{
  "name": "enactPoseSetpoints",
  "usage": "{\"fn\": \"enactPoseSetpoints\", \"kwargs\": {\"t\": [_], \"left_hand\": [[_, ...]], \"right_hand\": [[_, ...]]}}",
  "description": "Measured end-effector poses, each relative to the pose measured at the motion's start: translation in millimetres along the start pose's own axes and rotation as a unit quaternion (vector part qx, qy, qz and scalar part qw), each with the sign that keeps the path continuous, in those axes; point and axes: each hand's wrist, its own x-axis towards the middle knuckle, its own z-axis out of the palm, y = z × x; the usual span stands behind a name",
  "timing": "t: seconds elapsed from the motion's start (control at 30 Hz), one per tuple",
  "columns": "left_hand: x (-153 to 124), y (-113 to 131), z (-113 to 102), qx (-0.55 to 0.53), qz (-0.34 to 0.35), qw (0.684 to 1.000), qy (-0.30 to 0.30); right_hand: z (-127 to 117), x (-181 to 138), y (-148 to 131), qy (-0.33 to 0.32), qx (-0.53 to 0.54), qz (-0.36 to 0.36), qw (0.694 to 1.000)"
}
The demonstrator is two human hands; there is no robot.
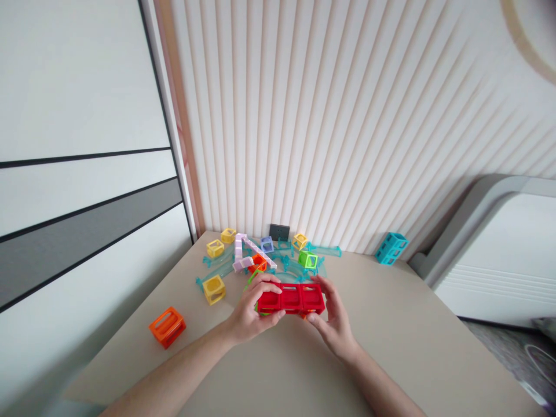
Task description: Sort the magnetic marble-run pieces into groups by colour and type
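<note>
While left hand (249, 315) and right hand (334, 324) clamp the red three-cell block (291, 298) by its ends, fingers curled over top and thumbs below, it sits mid-table (412, 347). Its three cells look joined. Loose so far: orange block (167, 327) near the left edge, then yellow block (214, 289), green cube (307, 259) and clear track pieces (284, 263) toward the far edge, teal block (391, 248) at the far-right corner.

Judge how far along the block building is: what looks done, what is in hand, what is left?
Done: three red frames sit joined as one red row. In hand: the left hand and right hand grip its ends. Left: loose pieces lie apart, such as an orange block, a yellow block and a turquoise block.
</note>
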Motion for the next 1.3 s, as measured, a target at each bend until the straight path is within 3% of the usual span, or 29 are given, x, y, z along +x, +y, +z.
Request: {"fn": "enactPoseSetpoints", "kwargs": {"t": [0.1, 0.4, 0.7, 0.83, 0.97, 1.13, 1.3], "left_hand": [[-2.0, 1.3, 5.2, -0.016, -0.001, 1.0, -0.018], [-3.9, -0.1, 7.4, -0.026, -0.018, 0.999, -0.019], [-5.5, 3.3, 7.5, -0.052, -0.027, 0.998, -0.005], [-5.2, 2.1, 10.0, -0.117, -0.099, 0.987, 0.037], [-6.5, -1.5, 12.2, -0.227, -0.209, 0.948, 0.081], [-12.2, -1.0, 12.9, -0.302, -0.271, 0.914, 0.027], [-8.2, 10.0, 6.8, -0.343, -0.292, 0.889, -0.08]], "right_hand": [[2.3, -3.7, -1.3, -0.057, 0.055, 0.016, 0.997], [11.1, -8.1, 1.3, -0.011, 0.062, 0.022, 0.998], [10.1, -7.1, -6.3, -0.013, 0.043, -0.036, 0.998], [8.3, -9.4, -1.4, -0.024, 0.048, -0.038, 0.998], [7.2, -12.8, 5.2, -0.041, 0.052, -0.005, 0.998], [10.2, -15.1, 12.5, -0.023, 0.101, 0.03, 0.994], [10.6, -8.6, 9.6, 0.07, 0.139, 0.045, 0.987]]}}
